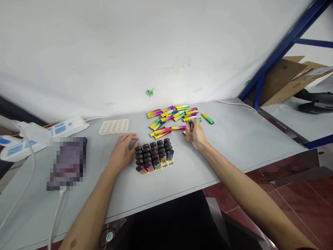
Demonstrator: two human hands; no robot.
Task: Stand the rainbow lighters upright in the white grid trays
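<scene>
My right hand [195, 134] is closed around a lighter [190, 123] with a dark top, thumb at its upper end; the fingers hide most of its body. It is raised beside a loose pile of shiny lighters [166, 118] in yellow, red, magenta and green. My left hand [123, 150] rests on the table with its fingers loosely spread and curved, holding nothing. Its fingertips are by the back left corner of a pale tray [170, 164]. Upright black-topped lighters [147, 163] fill most of this tray, with a couple of bare slots at the front right.
A second pale tray [113, 127] with bare slots lies behind my left hand. One lighter [207, 118] lies apart at the right. On the left are white power strips [61, 129], a blurred-out dark device [68, 163] and its white cable [57, 205]. A blue frame [260, 83] stands right.
</scene>
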